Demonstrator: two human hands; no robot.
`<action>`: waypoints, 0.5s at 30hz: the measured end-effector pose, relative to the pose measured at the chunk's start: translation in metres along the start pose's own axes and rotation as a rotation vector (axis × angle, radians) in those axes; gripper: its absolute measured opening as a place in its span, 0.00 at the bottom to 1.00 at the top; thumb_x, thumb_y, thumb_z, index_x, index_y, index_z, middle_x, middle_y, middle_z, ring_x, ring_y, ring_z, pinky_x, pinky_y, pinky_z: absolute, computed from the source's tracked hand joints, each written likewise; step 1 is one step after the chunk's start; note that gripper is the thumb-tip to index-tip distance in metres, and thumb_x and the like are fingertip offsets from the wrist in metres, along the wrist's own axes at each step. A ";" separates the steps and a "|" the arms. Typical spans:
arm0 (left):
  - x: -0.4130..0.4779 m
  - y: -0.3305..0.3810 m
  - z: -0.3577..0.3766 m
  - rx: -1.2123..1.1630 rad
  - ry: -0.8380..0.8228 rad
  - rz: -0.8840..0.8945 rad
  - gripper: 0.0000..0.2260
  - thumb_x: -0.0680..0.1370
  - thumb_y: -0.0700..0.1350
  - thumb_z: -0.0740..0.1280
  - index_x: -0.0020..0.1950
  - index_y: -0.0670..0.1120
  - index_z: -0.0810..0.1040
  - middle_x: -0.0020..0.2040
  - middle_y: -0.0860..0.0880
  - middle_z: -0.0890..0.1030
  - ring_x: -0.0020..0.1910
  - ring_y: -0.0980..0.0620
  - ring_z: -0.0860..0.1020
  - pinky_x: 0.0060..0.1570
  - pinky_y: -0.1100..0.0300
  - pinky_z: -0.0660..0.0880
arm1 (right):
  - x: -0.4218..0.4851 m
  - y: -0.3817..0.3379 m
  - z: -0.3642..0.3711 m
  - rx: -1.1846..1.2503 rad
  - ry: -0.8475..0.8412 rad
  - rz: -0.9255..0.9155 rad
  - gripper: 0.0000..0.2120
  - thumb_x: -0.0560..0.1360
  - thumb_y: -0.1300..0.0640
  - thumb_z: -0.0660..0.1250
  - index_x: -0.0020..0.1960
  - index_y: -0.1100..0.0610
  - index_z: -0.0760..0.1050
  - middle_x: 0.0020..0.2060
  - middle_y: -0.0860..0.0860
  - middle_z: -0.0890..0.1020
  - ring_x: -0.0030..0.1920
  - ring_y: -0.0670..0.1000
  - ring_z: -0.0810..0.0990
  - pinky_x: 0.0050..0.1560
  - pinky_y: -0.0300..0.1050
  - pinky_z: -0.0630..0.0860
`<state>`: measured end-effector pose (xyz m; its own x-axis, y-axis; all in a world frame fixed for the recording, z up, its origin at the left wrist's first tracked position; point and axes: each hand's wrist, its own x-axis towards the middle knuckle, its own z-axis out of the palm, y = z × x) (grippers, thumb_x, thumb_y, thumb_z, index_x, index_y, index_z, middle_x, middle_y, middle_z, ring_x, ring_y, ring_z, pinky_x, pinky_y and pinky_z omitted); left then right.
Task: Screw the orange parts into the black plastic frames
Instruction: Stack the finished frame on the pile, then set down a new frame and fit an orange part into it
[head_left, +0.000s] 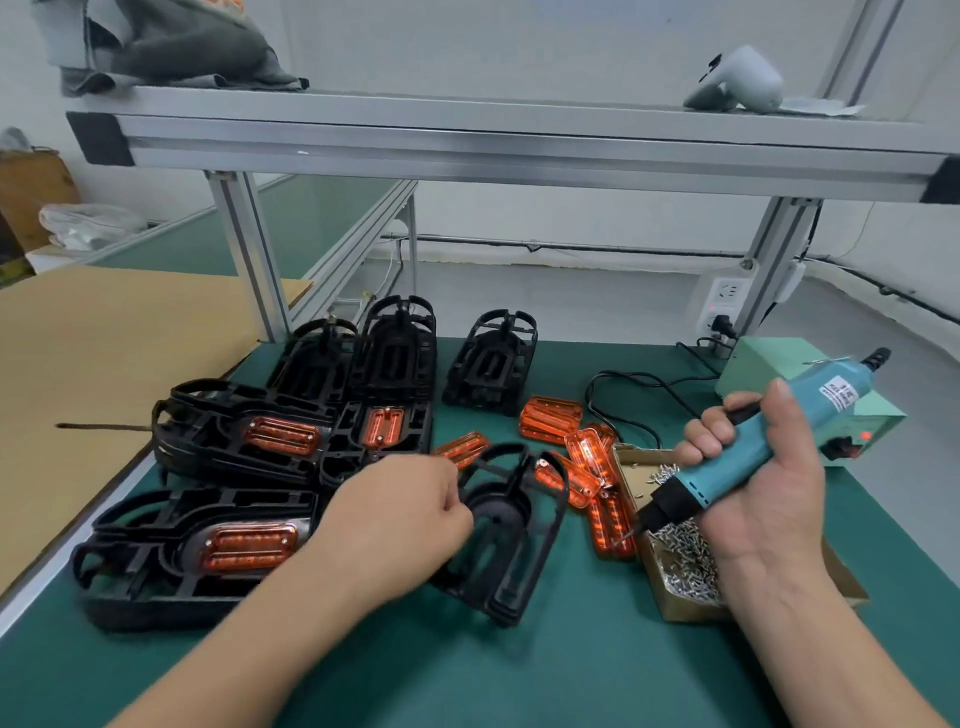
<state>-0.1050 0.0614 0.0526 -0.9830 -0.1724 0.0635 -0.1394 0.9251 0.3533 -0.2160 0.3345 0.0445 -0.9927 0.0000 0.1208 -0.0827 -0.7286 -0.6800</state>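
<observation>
We noted: left grip (400, 514) clenched on tilted black frame (511, 525), picture centre; right grip (763, 483) grasped blue screwdriver (698, 480), right of centre, tip near screw box (675, 609).

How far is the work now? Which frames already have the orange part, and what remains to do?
Done: three black frames carry an orange part, front left, behind it and centre. In hand: the left hand holds a frame with no orange part; the right hand grips the blue screwdriver. Left: a back frame looks empty, and loose orange parts lie by the screw box.
</observation>
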 end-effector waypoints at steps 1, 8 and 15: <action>-0.004 0.002 0.004 0.004 -0.040 0.003 0.08 0.74 0.54 0.64 0.40 0.51 0.75 0.36 0.53 0.81 0.38 0.54 0.79 0.39 0.55 0.77 | 0.000 0.000 0.000 0.001 0.002 -0.001 0.14 0.82 0.44 0.69 0.44 0.52 0.77 0.35 0.48 0.69 0.33 0.47 0.69 0.34 0.40 0.72; -0.014 0.007 0.010 0.096 -0.156 0.010 0.12 0.80 0.51 0.61 0.40 0.47 0.72 0.38 0.50 0.79 0.38 0.49 0.78 0.37 0.54 0.74 | 0.002 0.000 -0.002 0.002 0.007 0.004 0.14 0.81 0.43 0.71 0.44 0.52 0.77 0.34 0.48 0.69 0.33 0.47 0.69 0.34 0.41 0.73; -0.031 0.004 0.003 0.226 -0.186 0.117 0.14 0.82 0.54 0.59 0.40 0.49 0.71 0.38 0.51 0.78 0.37 0.53 0.77 0.34 0.56 0.68 | 0.001 0.001 -0.001 0.008 0.020 0.010 0.14 0.80 0.44 0.72 0.44 0.53 0.76 0.34 0.49 0.69 0.33 0.47 0.69 0.33 0.41 0.72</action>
<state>-0.0749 0.0712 0.0494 -0.9960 -0.0150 -0.0882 -0.0270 0.9903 0.1365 -0.2175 0.3347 0.0434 -0.9950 0.0065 0.0996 -0.0724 -0.7337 -0.6756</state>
